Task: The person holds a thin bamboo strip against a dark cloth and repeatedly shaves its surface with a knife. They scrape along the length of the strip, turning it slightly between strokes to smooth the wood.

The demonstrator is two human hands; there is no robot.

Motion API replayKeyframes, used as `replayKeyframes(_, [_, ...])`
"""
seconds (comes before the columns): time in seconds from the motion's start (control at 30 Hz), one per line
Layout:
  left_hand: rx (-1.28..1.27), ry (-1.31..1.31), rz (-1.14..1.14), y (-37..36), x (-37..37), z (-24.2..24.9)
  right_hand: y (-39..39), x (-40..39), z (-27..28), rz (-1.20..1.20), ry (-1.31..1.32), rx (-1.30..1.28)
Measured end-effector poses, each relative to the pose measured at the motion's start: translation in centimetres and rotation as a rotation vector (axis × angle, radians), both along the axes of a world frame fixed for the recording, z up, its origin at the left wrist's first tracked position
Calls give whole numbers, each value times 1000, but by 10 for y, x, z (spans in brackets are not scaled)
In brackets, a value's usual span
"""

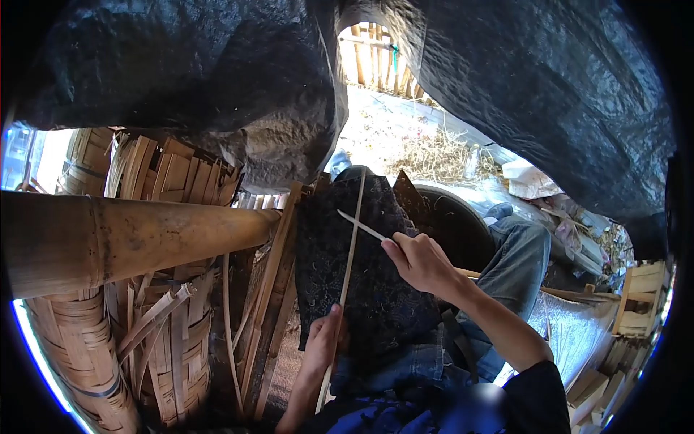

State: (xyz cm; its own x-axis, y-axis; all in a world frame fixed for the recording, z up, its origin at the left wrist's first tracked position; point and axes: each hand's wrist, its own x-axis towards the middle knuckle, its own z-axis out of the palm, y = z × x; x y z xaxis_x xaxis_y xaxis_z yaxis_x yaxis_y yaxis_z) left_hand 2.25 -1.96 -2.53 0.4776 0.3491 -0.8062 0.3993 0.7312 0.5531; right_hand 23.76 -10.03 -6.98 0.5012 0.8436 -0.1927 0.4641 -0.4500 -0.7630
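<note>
My left hand [324, 341] is closed around a long, thin bamboo strip [350, 266], which runs up over my lap. Wrapped in my right hand [423, 264] is the handle of a knife [361, 226]. Its narrow blade points up and left and crosses over the strip, well above my left hand. Beneath both lies a dark patterned cloth [390, 289] spread over my leg. The strip's lower end passes below my left hand toward my body.
A thick bamboo pole [181, 235] juts in from the left above woven bamboo baskets [79, 340]. Black plastic sheeting [528, 94] hangs overhead. Past my legs sits a dark round basin [448, 224]. Straw [441, 155] litters the bright ground beyond.
</note>
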Motion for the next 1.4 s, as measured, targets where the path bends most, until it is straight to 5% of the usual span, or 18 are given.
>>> replayKeyframes(0.4, [-28,5,27,-12,-7,-26,9,4,-19,202,-295,-127])
replayKeyframes(0.53, [-135,-39,65,-17,-14,-19,25,38,-44,52,-278,-87])
replayKeyframes(0.77, [-103,-13,56,-9,-12,-18,1,18,-13,-102,121,-22])
replayKeyframes(0.87, [-117,-14,43,-7,-9,-20,-15,3,3,62,154,-59])
replayKeyframes(1.0, [-148,-27,35,-9,-9,-23,-18,-6,-6,182,-159,-89])
replayKeyframes(1.13, [-104,-51,21,-9,-8,-20,7,10,-16,75,-194,-181])
replayKeyframes(1.27, [-53,-19,8,-9,-4,-18,17,37,-58,126,-421,70])
replayKeyframes(1.4, [-124,-1,5,-5,-5,-16,18,41,-56,174,-383,160])
